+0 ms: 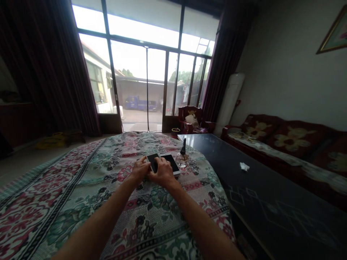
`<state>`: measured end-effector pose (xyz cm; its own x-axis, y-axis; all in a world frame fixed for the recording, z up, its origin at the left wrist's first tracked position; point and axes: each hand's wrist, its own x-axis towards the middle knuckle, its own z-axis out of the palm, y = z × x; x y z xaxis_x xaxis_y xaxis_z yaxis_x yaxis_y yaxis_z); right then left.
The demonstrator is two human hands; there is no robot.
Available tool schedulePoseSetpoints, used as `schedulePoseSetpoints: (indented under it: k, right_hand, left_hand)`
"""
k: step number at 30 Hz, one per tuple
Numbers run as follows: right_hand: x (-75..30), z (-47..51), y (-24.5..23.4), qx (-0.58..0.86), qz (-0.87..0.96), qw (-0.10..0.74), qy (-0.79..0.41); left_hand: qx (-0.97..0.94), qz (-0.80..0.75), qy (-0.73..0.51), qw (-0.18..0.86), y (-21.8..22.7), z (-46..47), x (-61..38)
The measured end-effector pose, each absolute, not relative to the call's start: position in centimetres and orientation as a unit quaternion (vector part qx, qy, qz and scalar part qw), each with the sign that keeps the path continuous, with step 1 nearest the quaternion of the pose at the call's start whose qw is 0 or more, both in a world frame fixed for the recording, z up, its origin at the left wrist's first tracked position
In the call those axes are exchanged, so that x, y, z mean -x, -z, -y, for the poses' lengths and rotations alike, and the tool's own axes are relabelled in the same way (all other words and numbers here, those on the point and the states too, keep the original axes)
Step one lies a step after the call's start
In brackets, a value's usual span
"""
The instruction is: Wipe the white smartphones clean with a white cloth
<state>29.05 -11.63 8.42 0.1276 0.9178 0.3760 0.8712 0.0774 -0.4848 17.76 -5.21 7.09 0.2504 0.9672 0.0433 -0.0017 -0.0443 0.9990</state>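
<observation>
Left of the glass bottle [181,160], which stands on the cloth-covered worktop [94,180], a dark-screened phone [152,161] is between the person's hands. The left hand [141,169] has its grip closed on the phone's left edge. The right hand [163,171] reaches its fingers over the phone's other side; whether its grip is clenched, I cannot tell. A flat white box [175,172] with a dark top lies just left of the bottle, beside the right hand.

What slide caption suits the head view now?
Left hand and right hand at a dark-screened phone, beside a white-edged flat object and a glass bottle, on a floral tablecloth.
</observation>
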Motion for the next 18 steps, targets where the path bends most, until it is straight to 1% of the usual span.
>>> schedulePoseSetpoints:
  k: [5, 9, 13, 18]
  right_hand:
    - [-33.3, 11.6, -7.6, 0.678, 0.654, 0.336, -0.031]
    - [-34.9, 11.2, -7.0, 0.683, 0.638, 0.354, -0.032]
    - [-35.3, 11.0, -6.4, 0.691, 0.627, 0.359, -0.019]
    - [-35.6, 10.5, -6.0, 0.703, 0.63, 0.33, -0.013]
  left_hand:
    - [-0.567, -0.41, -0.404, 0.59, -7.5, 4.4, -22.2]
    - [-0.568, -0.419, -0.372, 0.603, -7.8, 3.9, -23.9]
    - [-0.581, -0.427, -0.346, 0.6, -7.9, 3.4, -24.6]
    - [-0.611, -0.441, -0.322, 0.573, -7.6, 2.3, -25.0]
